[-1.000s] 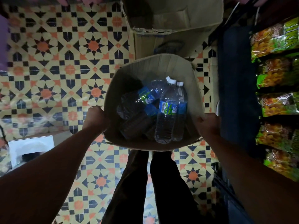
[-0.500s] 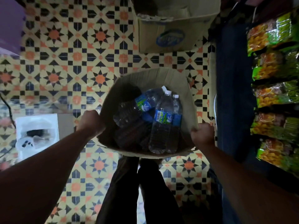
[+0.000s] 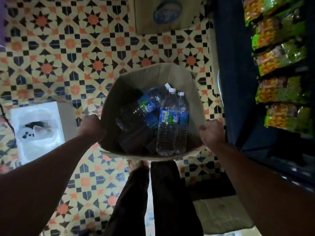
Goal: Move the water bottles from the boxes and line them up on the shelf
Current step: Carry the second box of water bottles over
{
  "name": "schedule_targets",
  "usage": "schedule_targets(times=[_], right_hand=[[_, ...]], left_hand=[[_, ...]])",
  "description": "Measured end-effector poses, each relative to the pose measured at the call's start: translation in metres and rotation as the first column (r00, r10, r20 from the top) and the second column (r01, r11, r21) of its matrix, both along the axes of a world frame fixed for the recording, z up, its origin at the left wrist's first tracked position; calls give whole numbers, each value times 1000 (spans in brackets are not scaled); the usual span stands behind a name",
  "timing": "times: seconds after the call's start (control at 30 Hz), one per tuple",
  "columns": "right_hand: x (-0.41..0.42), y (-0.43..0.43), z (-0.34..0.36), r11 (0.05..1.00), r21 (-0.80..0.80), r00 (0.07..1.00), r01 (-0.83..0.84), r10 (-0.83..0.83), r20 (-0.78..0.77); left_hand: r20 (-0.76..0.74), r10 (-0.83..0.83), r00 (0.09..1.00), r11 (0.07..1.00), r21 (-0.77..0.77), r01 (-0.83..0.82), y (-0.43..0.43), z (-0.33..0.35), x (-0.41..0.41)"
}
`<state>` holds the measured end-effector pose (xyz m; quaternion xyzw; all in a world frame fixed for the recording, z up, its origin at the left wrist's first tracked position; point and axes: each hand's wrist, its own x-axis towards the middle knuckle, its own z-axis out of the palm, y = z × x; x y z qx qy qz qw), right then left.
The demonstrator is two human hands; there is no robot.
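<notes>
Trouser legs (image 3: 167, 193) directly below the camera, on patterned tile floor (image 3: 68, 48). Flattened cardboard (image 3: 219, 213) lies on the floor just right of the legs.

Both hands are on the cardboard box (image 3: 153, 77), held in front of the legs:
- left hand (image 3: 92, 128): fingers curled round the box's left rim
- right hand (image 3: 212, 133): gripping the right rim, thumb over the edge

Box top is open. Water bottles (image 3: 167, 123) are all inside it:
- Two clear ones, white caps and blue-green labels, lean side by side at the right wall. Bases are at the near edge, caps point to the far wall.
- Slanted bottle (image 3: 150, 103) lies across the middle, cap up by the other two caps.
- More bottles sit in the dark left and near part. Can't tell the count.

White foam container (image 3: 37, 126) on the floor, left of the left hand. Second cardboard box (image 3: 167, 14), blue oval logo, on the floor at the far edge. Dark blue shelf unit (image 3: 235, 82) along the right, with green-orange snack bags (image 3: 279, 57) in rows.
</notes>
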<state>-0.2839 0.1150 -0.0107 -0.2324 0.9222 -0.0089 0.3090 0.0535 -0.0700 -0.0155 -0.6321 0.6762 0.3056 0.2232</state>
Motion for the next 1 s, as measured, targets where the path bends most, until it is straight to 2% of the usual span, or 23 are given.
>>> schedule_targets(times=[0.17,0.33,0.47,0.67,0.9,1.0], right_hand=[[30,41,-7,1000,-21,1000,20,-21,-23],[58,85,-18,997,-53,998,55,-54,15],[75,115,-23,996,-57,996,72,-69,56],[103,161,-25,998,-58,998,38,-36,44],[140,200,-26,999,38,999,-19,18,38],[156,219,-29,992,75,994,-104,102,32]], left_hand=[[-23,3,1000,1000,-8,-3,30,1,19],[-6,-15,1000,1000,-21,15,72,7,38],[24,39,999,999,-30,-38,115,12,58],[82,68,994,997,-41,-64,176,6,95],[121,75,990,997,17,-78,232,-1,128],[104,116,988,992,28,-120,251,-13,145]])
